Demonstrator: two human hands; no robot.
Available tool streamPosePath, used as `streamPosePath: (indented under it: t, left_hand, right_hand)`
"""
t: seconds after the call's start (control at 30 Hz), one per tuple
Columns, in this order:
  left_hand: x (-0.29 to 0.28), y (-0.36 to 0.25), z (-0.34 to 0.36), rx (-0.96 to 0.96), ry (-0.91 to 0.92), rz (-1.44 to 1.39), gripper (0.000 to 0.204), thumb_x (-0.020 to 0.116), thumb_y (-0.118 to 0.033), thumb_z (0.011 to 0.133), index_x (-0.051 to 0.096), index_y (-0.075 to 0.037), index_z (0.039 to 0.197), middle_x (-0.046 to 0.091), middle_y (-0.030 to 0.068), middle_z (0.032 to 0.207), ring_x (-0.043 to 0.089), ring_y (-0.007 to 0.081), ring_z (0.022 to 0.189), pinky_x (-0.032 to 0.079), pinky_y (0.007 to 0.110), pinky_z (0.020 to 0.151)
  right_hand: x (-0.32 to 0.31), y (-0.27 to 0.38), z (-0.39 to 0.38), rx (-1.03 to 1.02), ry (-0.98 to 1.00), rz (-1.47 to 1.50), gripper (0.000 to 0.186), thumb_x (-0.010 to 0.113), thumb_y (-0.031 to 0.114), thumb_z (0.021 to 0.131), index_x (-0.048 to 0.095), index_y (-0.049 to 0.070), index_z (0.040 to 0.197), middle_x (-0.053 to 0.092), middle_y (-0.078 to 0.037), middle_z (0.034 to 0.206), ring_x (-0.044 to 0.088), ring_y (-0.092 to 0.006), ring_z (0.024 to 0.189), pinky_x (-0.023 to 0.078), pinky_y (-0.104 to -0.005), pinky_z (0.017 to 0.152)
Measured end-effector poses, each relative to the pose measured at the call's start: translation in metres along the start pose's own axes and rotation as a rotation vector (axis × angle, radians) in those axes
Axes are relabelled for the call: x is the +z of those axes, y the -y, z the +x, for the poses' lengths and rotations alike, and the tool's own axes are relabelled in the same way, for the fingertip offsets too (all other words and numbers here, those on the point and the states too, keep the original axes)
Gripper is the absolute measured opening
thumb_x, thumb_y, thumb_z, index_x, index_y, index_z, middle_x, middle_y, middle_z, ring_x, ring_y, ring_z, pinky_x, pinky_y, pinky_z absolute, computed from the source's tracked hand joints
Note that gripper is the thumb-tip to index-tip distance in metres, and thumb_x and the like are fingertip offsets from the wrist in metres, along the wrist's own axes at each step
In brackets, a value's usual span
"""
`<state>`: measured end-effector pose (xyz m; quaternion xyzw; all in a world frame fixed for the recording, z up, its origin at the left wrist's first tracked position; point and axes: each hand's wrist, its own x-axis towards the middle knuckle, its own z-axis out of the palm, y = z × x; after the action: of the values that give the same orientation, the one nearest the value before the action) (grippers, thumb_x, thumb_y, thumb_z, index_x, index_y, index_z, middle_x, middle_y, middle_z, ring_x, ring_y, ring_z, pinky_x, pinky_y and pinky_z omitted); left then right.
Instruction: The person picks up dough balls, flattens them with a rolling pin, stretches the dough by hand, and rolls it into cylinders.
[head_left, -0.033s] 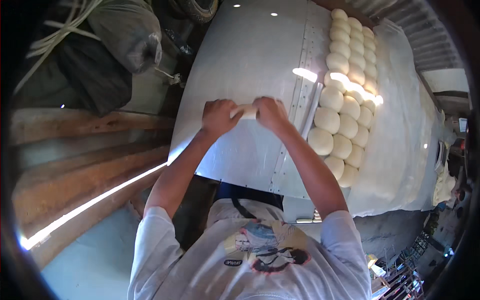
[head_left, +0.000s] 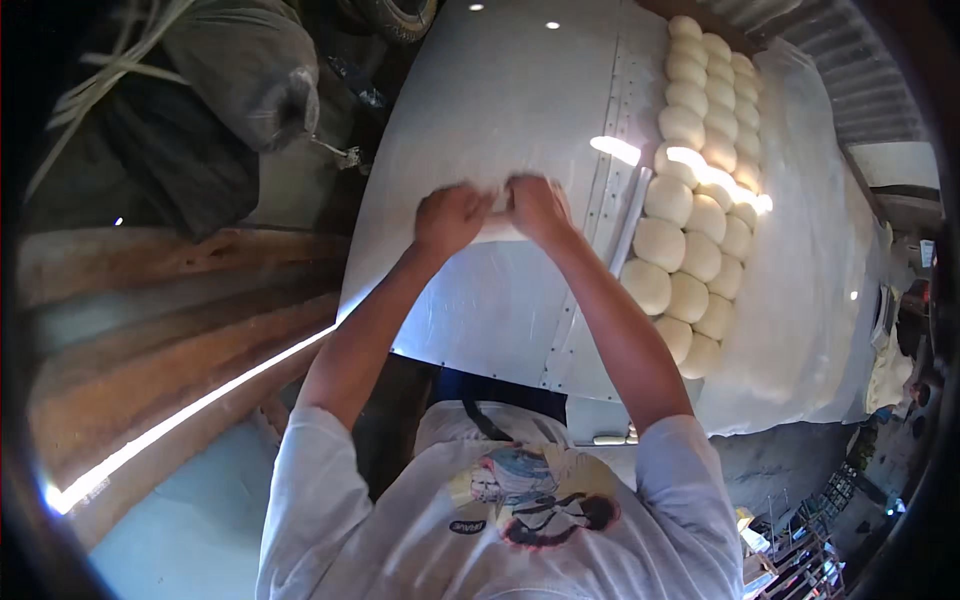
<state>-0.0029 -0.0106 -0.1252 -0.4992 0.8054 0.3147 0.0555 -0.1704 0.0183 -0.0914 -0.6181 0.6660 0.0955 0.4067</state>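
My left hand [head_left: 452, 213] and my right hand [head_left: 535, 208], both a little blurred, are curled close together over a pale piece of dough [head_left: 503, 230] on the metal work surface [head_left: 450, 120]. The dough shows below and between my fingers; its exact shape is hidden. Right of my right hand a long thin metal bar or tube [head_left: 630, 220] lies along a riveted seam. Beyond it several rows of round pale dough balls [head_left: 685, 210] sit packed closely together on the surface.
Translucent plastic sheeting [head_left: 790, 300] lies right of the dough balls. Dark bundles and sacks [head_left: 240, 80], a tyre [head_left: 400, 15] and wooden beams [head_left: 160, 350] are at the left. Corrugated metal [head_left: 850, 90] borders the upper right. Clutter [head_left: 800, 550] stands low at the right.
Both my hands have shifted slightly forward, away from my body, over the dough, and now cover more of it. The view has shifted slightly.
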Motion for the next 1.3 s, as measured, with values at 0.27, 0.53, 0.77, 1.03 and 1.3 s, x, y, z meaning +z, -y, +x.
streamPosePath:
  t: [0.27,0.53,0.77,1.03,1.3]
  left_hand:
    - [0.169,-0.002,-0.154,0.287,-0.022,-0.089,0.099,0.055,-0.055,0.091,0.015,0.006,0.158,0.019,0.0285,0.163,0.018,0.0461,0.152,0.009,0.059,0.123]
    - [0.031,-0.004,0.112,0.19,-0.501,0.404,0.085,0.043,-0.06,0.098,0.031,0.001,0.156,0.031,0.0214,0.162,0.019,0.0376,0.154,0.007,0.069,0.119]
    - [0.138,0.041,-0.077,0.282,-0.024,0.238,0.092,0.048,-0.064,0.093,0.03,0.0,0.156,0.022,0.0293,0.163,0.015,0.0458,0.153,0.004,0.065,0.121]
    - [0.04,0.052,0.076,0.095,-0.464,0.318,0.089,0.057,-0.054,0.092,0.028,0.001,0.156,0.016,0.0331,0.162,0.009,0.0491,0.152,0.006,0.067,0.119]
    - [0.117,0.077,-0.044,0.181,-0.434,-0.069,0.082,0.045,-0.045,0.098,0.021,0.009,0.155,0.019,0.0351,0.161,0.018,0.0528,0.149,0.011,0.061,0.122]
  right_hand:
    - [0.25,-0.035,-0.037,-0.161,-0.459,-0.253,0.072,0.043,0.033,0.098,0.02,0.003,0.16,0.018,-0.02,0.166,0.017,-0.0345,0.155,0.013,-0.0511,0.126]
    - [0.035,-0.04,0.121,0.029,-0.793,-0.305,0.091,0.053,0.058,0.089,0.028,0.004,0.158,0.016,-0.026,0.165,0.011,-0.0394,0.155,0.006,-0.0577,0.124]
    - [0.227,-0.042,-0.023,-0.178,-0.571,-0.089,0.071,0.045,0.039,0.097,0.034,-0.003,0.154,0.027,-0.029,0.161,0.023,-0.0436,0.151,0.015,-0.0574,0.123]
    - [0.051,-0.083,0.114,0.237,-0.909,-0.07,0.082,0.043,0.057,0.099,0.028,0.004,0.159,0.016,-0.028,0.165,0.011,-0.0469,0.153,0.008,-0.0659,0.12]
    - [0.193,-0.079,0.001,0.052,-0.735,0.045,0.081,0.045,0.055,0.098,0.029,0.003,0.158,0.016,-0.031,0.163,0.012,-0.0485,0.152,0.005,-0.0653,0.121]
